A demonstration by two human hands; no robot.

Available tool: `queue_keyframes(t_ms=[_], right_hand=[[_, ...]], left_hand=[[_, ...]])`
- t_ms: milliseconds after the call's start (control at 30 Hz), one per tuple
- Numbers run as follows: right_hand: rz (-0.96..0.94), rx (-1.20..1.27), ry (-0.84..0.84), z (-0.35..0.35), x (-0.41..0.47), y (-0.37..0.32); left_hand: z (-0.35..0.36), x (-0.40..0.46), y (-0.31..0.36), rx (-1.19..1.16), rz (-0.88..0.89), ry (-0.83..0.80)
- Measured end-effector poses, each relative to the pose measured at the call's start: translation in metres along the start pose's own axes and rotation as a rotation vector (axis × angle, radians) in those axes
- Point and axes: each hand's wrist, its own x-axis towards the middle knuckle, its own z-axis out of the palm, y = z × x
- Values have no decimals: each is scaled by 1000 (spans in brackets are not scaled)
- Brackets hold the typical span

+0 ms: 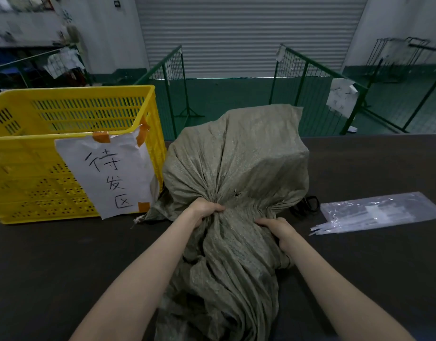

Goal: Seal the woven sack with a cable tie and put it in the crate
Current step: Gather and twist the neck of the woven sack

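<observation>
A filled grey-green woven sack (239, 153) lies on the dark table (64, 262), its loose mouth trailing toward me. My left hand (203, 210) grips the bunched neck from the left. My right hand (278, 231) clutches the gathered fabric on the right side of the neck. A yellow slatted crate (40, 134) stands to the left of the sack, with a white handwritten paper sign (108, 173) taped to its front. White cable ties (321, 228) poke out of a clear plastic bag (381, 211) on the table to the right.
Black scissors (307, 205) lie just behind the sack's right side. Beyond the table's far edge are green mesh fence panels (307, 77) with paper notices, a green floor and a closed roller shutter (248, 33).
</observation>
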Motion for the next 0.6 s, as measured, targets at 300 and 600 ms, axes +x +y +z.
queue_keyframes(t_ms=[300,600], right_hand=[[-98,287,-173,3,-13,-17],[-152,333,-236,19,-29,-16]], left_hand=[[1,11,-14,-323,-12,-74],[7,11,-7,-20,-245,-324]])
